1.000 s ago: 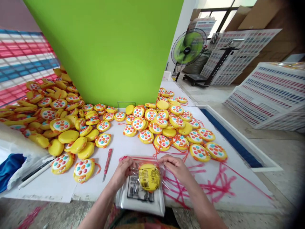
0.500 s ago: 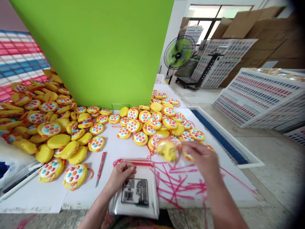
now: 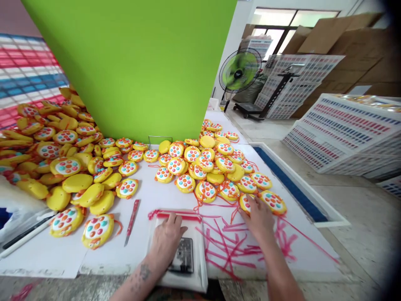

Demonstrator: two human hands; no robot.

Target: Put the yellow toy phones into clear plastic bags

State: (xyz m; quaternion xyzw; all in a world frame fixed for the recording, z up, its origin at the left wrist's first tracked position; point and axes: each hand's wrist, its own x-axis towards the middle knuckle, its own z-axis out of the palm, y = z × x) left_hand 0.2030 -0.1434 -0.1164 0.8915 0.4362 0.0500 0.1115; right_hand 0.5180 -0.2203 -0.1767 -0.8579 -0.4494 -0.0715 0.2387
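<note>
My left hand rests on a stack of clear plastic bags at the table's front. Its fingertips reach the bags' red upper edge, and the thumb stands apart. Beneath the hand lies a dark printed panel, partly covered. My right hand has its fingers curled over a yellow toy with a white face and coloured buttons, at the front of the right-hand heap. Another such toy lies just right of that hand. Pink ribbon strips are scattered between my hands.
A large heap of yellow toys fills the left side, and a red-handled cutter lies nearby. A green board stands behind. Off the table's right side are a fan and white crates.
My right hand, earlier holding a blurred yellow toy in clear wrap, is now lower, on a toy in the heap. My left hand has moved from the bags' left side onto their middle.
</note>
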